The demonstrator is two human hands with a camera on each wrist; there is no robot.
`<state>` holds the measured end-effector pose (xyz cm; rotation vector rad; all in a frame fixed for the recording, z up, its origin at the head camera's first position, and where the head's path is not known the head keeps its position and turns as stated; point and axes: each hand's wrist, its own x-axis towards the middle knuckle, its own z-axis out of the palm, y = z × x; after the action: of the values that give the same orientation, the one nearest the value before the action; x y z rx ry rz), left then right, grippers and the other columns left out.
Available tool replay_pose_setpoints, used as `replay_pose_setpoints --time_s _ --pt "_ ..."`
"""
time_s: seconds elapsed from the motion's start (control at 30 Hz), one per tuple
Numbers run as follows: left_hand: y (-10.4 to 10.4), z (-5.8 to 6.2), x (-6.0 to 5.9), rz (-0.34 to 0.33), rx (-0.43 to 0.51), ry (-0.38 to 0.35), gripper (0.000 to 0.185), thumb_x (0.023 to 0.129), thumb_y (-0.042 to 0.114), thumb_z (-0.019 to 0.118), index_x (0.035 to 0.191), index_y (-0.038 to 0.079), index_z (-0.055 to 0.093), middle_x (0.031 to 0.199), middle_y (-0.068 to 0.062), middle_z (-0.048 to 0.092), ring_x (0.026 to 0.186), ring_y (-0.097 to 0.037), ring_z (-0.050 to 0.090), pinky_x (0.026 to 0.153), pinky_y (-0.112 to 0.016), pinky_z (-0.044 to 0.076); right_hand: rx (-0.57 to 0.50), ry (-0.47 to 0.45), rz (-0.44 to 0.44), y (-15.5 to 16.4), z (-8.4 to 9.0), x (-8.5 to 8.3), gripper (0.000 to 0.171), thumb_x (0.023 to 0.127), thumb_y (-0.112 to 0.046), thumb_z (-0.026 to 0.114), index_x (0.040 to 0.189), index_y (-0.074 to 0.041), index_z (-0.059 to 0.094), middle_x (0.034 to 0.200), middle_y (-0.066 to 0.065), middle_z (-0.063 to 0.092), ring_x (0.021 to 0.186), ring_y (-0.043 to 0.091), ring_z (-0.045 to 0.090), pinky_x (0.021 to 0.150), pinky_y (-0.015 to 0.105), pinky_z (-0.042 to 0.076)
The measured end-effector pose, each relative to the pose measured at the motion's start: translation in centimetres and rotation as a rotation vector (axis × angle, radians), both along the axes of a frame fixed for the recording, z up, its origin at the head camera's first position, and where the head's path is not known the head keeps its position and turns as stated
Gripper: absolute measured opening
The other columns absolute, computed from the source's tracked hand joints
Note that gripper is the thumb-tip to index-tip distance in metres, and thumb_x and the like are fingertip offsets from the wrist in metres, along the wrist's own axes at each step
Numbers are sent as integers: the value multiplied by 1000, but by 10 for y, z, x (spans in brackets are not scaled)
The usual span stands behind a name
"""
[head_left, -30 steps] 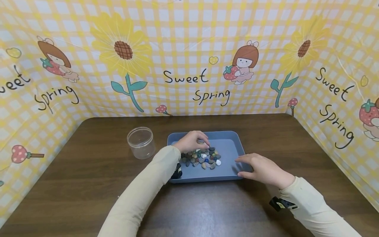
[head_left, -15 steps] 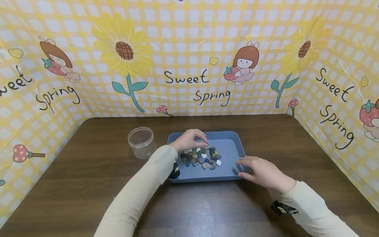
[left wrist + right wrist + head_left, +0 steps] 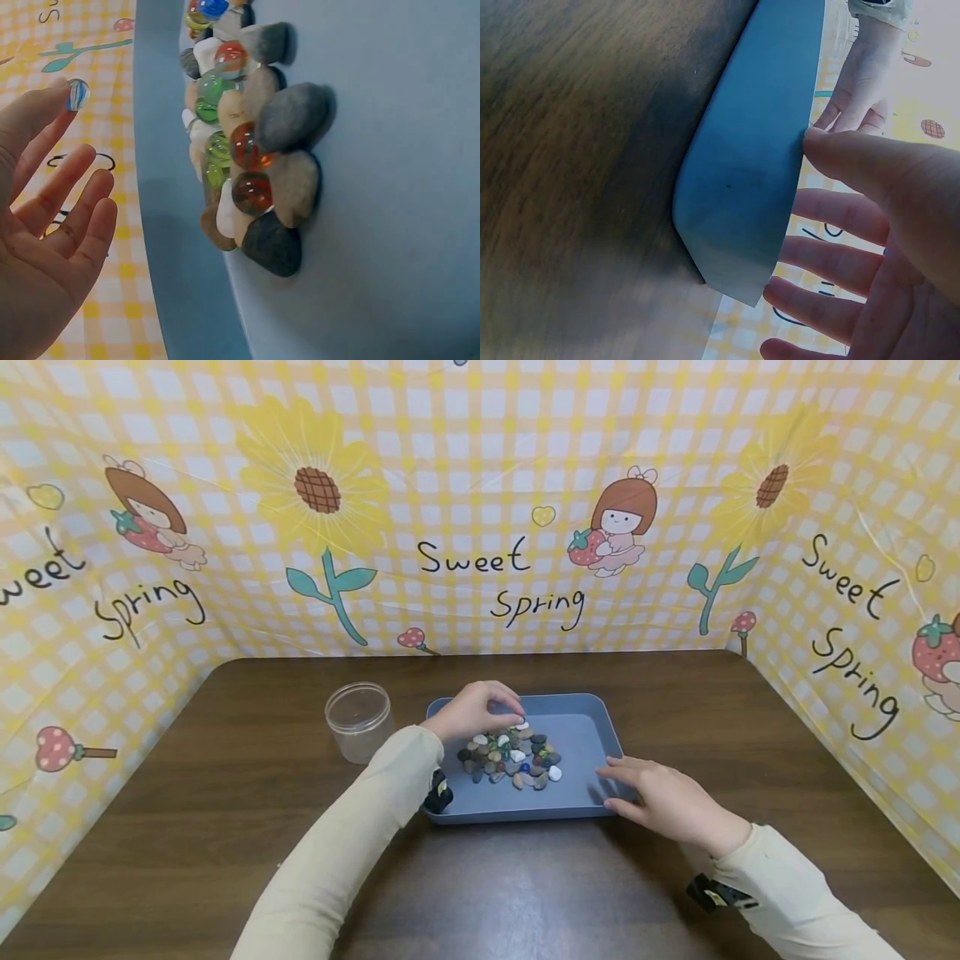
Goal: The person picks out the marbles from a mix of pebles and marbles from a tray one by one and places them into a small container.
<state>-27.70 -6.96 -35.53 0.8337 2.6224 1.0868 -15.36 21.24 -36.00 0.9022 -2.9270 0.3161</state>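
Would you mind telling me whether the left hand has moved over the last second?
Yes. The left hand, pinching a blue-striped marble, has risen off the pile of pebbles and marbles toward the far rim of the blue tray.

Two sleeved arms reach forward, the hands apart from each other.

The left hand (image 3: 474,710) is raised at the end of a cream-sleeved forearm that runs forward and inward, its wrist bent down; thumb and forefinger tips pinch together while the other fingers (image 3: 71,217) spread loosely. The right hand (image 3: 660,793) lies lower and nearer the body, palm down, fingers straight and slightly spread, thumb (image 3: 870,161) set apart from them. A dark strap sits at each wrist.
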Motion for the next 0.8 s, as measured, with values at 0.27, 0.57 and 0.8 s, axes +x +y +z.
replay_pose_setpoints --time_s 0.27,0.57,0.8 --pt "-3 9 3 50 12 -17 18 87 21 66 100 11 73 124 -6 61 122 -22 51 105 -42 41 2 26 6 0 -2 1 40 86 -27 65 120 -7 63 126 18 60 117 33 58 90 47 50" --pt "-8 12 3 51 15 21 20 86 23 67 101 11 72 122 -6 61 120 -22 52 103 -40 43 4 65 7 0 -5 2 38 86 -27 65 119 -7 64 122 17 63 114 32 60 90 47 50" --pt "-13 14 3 36 43 36 20 86 22 67 101 10 72 122 -7 62 119 -22 53 103 -38 43 3 78 -6 0 -6 6 34 87 -27 65 116 -9 66 121 15 64 113 30 60 93 49 48"
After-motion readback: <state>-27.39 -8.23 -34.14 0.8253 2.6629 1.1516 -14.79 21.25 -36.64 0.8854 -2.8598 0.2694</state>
